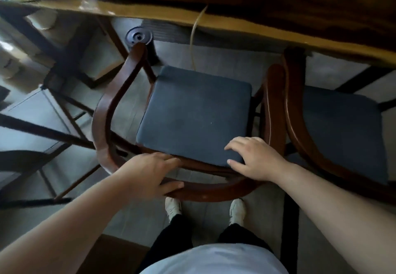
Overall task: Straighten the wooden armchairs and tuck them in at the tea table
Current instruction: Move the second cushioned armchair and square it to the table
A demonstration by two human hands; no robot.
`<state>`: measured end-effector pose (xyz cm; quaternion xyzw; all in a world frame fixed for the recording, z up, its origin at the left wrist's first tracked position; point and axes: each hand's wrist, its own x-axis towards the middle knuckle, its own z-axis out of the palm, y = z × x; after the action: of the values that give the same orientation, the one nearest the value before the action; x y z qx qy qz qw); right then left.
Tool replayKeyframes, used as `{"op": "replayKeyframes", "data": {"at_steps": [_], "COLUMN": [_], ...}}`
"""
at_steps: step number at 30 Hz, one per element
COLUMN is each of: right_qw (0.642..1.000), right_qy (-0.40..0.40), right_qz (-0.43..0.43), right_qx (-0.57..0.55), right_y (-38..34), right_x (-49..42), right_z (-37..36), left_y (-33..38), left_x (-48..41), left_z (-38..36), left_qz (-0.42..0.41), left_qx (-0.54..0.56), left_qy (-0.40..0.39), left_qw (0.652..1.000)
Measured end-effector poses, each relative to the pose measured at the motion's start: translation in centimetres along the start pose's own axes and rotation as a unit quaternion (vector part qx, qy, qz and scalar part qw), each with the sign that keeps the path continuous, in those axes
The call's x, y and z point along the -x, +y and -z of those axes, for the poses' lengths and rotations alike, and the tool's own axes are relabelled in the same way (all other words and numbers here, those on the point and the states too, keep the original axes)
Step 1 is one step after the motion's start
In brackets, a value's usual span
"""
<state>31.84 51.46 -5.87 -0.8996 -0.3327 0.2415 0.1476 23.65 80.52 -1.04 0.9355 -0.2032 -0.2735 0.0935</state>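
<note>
A wooden armchair with a curved back rail and a dark blue seat cushion stands right in front of me, facing the tea table. My left hand wraps around the back rail at its left rear. My right hand rests on the rail's right rear, fingers spread over the cushion's back edge. A second armchair with the same blue cushion stands close on the right, its arm touching or nearly touching the first chair's arm. The first chair's front sits a little short of the table edge.
A pale cord hangs from the table down toward the floor in front of the chair. A dark round object stands under the table. Another chair's dark frame is on the left. My white shoes stand just behind the chair.
</note>
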Motion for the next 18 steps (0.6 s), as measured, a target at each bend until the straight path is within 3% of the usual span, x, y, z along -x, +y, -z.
{"op": "replayKeyframes", "data": {"at_steps": [8,14,16,18], "right_qw": [0.993,0.983,0.988,0.994], "right_qy": [0.063,0.038,-0.005,0.017], "right_qz": [-0.061,-0.112,-0.110,-0.092], "right_qx": [-0.079,-0.143,-0.106,-0.062], "right_y": [-7.9,-9.4,-9.5,-9.5], "right_x": [2.1,3.7,3.9,3.8], "right_z": [-2.0,-4.5,-5.3,-6.6], "left_y": [-6.1,-6.7,-6.4,-5.7], "left_x": [1.1,1.1,1.1,1.4], "left_z": [0.3,-0.8,-1.1,-1.8], "left_qz": [-0.067,-0.105,-0.123,-0.153], "left_qx": [0.000,0.007,-0.001,-0.038], "left_qy": [0.121,0.096,0.094,0.103], "left_qw": [0.990,0.990,0.988,0.982]}}
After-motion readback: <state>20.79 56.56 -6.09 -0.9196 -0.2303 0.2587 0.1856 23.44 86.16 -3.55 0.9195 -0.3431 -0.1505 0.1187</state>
